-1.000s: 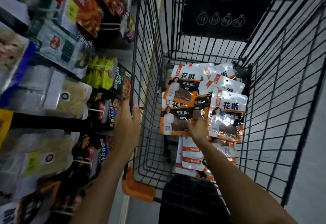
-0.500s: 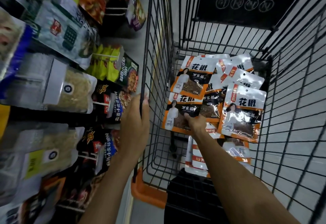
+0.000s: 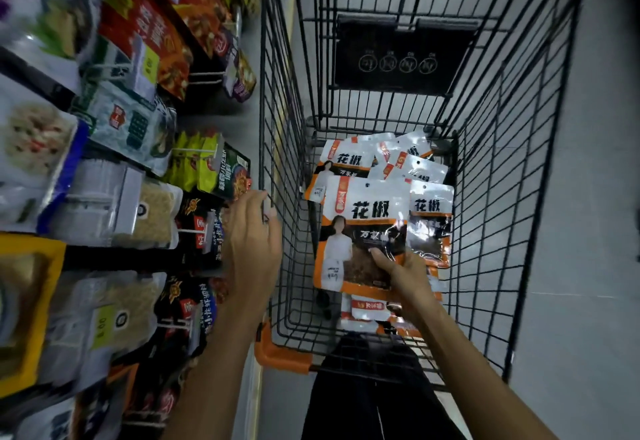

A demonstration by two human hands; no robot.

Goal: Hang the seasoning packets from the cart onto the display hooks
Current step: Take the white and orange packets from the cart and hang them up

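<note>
We held one seasoning packet point(image 3: 360, 232) above the pile point(image 3: 415, 169) in the cart point(image 3: 485, 197), right hand point(image 3: 403, 277) pinching its lower edge, left hand point(image 3: 252, 242) curled on the wire rim point(image 3: 262, 110); we judged it light, floppy and slick, best gripped near its punched top.

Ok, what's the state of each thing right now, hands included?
Held seasoning packet: raised above the others, front showing.
Right hand: pinches its lower edge.
Cart: packets lying inside.
Other seasoning packets: loose, overlapping on the cart floor.
Left hand: fingers curled on the cart's side wire.
Display hooks: loaded with other goods.
</note>
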